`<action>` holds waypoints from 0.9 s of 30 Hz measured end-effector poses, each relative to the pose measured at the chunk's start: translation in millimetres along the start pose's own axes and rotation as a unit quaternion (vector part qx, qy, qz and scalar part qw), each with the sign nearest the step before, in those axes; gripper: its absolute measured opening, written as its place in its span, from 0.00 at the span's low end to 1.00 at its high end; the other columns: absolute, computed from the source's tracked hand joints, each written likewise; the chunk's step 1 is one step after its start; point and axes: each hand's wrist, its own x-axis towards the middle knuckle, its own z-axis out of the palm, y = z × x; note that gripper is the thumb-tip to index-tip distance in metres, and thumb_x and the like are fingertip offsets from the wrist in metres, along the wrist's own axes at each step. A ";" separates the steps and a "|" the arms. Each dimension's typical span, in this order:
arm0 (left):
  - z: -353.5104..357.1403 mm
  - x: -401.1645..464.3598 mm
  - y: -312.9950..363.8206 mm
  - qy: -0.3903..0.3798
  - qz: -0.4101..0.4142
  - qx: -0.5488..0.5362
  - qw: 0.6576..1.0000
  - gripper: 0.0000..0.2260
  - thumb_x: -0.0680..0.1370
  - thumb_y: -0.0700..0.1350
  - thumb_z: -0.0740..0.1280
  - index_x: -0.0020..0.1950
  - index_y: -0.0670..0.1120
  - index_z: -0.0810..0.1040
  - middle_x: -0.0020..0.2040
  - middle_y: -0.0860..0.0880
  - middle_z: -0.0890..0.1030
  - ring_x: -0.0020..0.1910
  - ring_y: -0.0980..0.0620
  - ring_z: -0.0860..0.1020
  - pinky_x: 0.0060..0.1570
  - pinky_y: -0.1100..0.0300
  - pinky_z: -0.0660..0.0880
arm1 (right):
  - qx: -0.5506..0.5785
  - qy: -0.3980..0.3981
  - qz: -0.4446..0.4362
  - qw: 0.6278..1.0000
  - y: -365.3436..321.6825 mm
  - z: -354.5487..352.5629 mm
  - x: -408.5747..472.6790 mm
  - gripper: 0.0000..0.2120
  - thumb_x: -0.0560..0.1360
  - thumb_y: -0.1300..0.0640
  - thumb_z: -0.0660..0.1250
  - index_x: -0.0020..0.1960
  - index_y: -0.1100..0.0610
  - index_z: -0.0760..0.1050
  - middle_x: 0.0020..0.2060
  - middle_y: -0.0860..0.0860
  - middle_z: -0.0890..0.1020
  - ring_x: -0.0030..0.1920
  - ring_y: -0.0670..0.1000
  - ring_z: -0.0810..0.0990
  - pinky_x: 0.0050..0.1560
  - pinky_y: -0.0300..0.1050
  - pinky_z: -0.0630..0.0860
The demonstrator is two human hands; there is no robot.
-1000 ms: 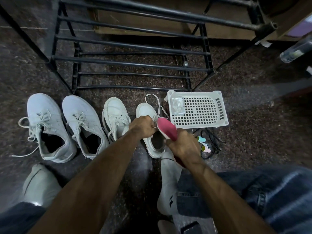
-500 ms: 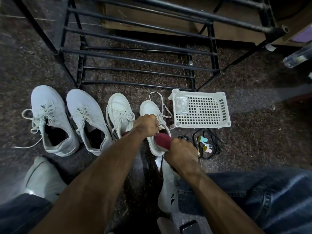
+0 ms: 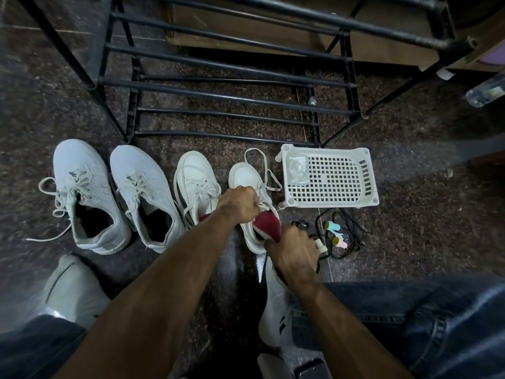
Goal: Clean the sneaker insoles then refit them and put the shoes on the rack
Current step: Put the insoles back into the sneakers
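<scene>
Four white lace-up sneakers stand in a row on the dark speckled stone floor (image 3: 426, 236), toes toward the black metal tube shoe rack (image 3: 232, 97). The person's left hand (image 3: 239, 205) is curled tight on the tongue and laces of the rightmost white sneaker (image 3: 247, 177), pulling its opening wide. The right hand (image 3: 293, 255) grips the heel end of a dark red fabric insole (image 3: 267, 225), whose front end is tucked down into that sneaker's opening while the rear part sticks up and out of it. Just left of it stands its white low-top partner (image 3: 195, 181), where a sliver of red shows at the opening beside the left wrist. Further left sit two larger pale grey-white sneakers (image 3: 82, 187) and (image 3: 144, 192) with dark open mouths. To the right of the held sneaker lies a white perforated plastic basket tray (image 3: 341, 176), touching the rack's front foot. Below the tray, a tangle of black cord (image 3: 341, 231) lies with small pastel-coloured cylinders (image 3: 332, 227). The person's blue denim jeans (image 3: 410, 324) fill the lower corners.
</scene>
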 end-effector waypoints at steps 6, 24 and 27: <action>2.5 0.7 -2.0 0.010 -0.001 0.011 1.000 0.08 0.76 0.49 0.66 0.50 0.51 0.83 0.54 0.47 0.82 0.54 0.44 0.79 0.50 0.56 0.74 | 0.018 0.035 -0.025 0.999 -18.0 17.3 15.1 0.14 0.75 0.47 0.65 0.55 0.55 0.76 0.50 0.56 0.83 0.51 0.60 0.81 0.49 0.50 0.76; -0.6 -3.4 2.2 0.007 -0.025 -0.010 1.000 0.09 0.76 0.50 0.68 0.54 0.53 0.83 0.56 0.48 0.83 0.55 0.45 0.80 0.50 0.58 0.74 | 0.373 -0.022 0.208 0.904 4.4 36.6 17.2 0.10 0.70 0.50 0.73 0.37 0.54 0.78 0.41 0.56 0.84 0.44 0.57 0.83 0.49 0.54 0.80; -0.3 -2.2 1.0 0.008 -0.030 -0.017 0.999 0.10 0.76 0.50 0.68 0.55 0.53 0.83 0.57 0.48 0.82 0.56 0.45 0.79 0.52 0.57 0.74 | 0.376 -0.018 0.211 0.902 -9.3 35.2 32.1 0.10 0.69 0.52 0.74 0.43 0.58 0.82 0.43 0.58 0.84 0.45 0.58 0.83 0.50 0.55 0.81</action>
